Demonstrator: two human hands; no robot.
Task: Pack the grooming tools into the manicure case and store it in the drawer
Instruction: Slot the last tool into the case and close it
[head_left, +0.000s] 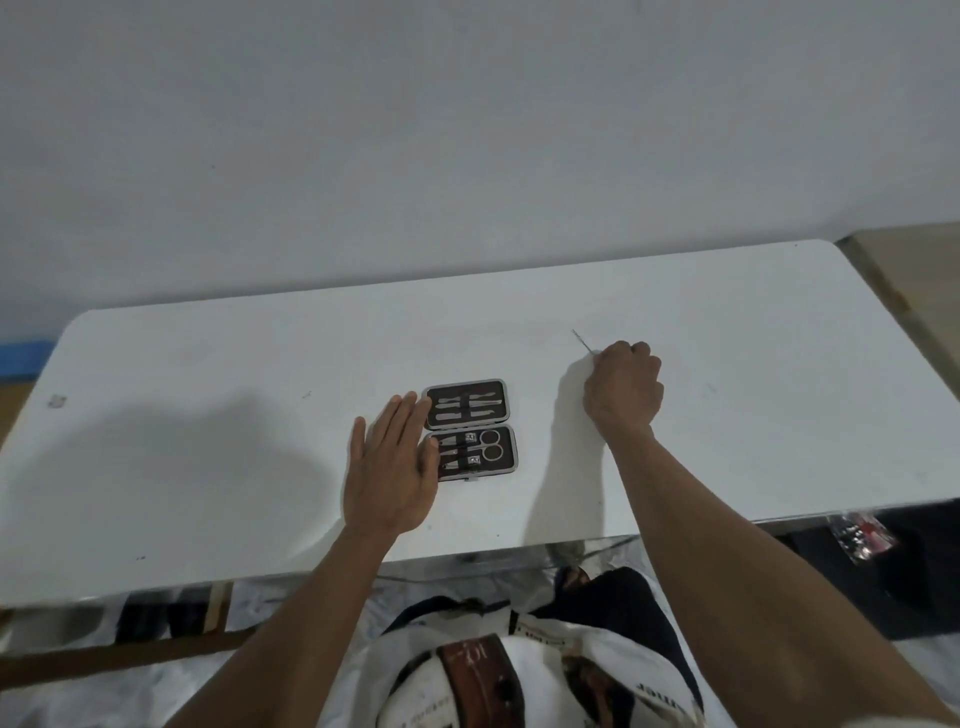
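Looked forward and down from head height, wide-angle, over a white table (675, 426) toward a bare wall (467, 130). Sat close above the near table edge, with both forearms entering from below. Only one view given.

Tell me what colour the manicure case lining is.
Dark brown lining in the manicure case, seen in the head view.

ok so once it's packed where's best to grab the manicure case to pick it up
Judging by its pose, close it first: the manicure case lies open and flat on the table, hinge running left to right. Then pinch the folded case across its short sides from above, or from the right, since the left hand covers its left edge. The right hand is busy holding a thin tool.
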